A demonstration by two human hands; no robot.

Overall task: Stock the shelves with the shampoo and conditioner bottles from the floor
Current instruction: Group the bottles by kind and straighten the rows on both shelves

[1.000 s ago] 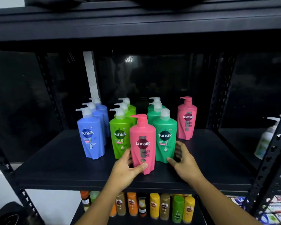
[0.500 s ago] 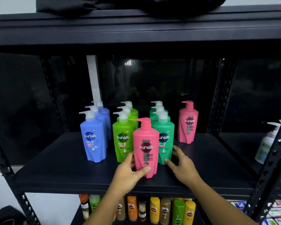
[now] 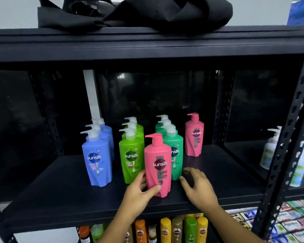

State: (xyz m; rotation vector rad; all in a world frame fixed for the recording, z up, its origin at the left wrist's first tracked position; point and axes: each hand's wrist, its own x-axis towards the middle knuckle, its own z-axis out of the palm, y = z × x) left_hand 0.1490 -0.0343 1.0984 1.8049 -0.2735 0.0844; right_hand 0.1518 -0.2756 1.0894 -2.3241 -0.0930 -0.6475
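On the black shelf [image 3: 60,190], at the left, three blue bottles [image 3: 96,163] are standing upright in a row that is going from front to back. Just to the right of them, with a gap between, three light green bottles [image 3: 131,160] are standing in a row of the same kind.

The left hand [image 3: 139,192] is reaching up from below and is grasping the front pink bottle [image 3: 158,165] near its base: the thumb is lying across the front of the bottle and the fingers are going round its left side. This bottle is standing upright on the shelf, close to the front edge, in front of the gap between the light green row and the dark green bottles [image 3: 175,155], and it is covering part of the label of the first dark green one.

The right hand [image 3: 198,188] is hovering just to the right of the front pink bottle, released, with loosely bent fingers that are holding nothing; it is a little blurred.

Further back and to the right, a second pink bottle [image 3: 194,135] is standing alone. At the far right, behind the post, a white pump bottle [image 3: 270,151] is standing on the next shelf unit.

A black bag [image 3: 130,13] is lying on top of the shelf unit, and small bottles [image 3: 165,228] are standing on the lower level.
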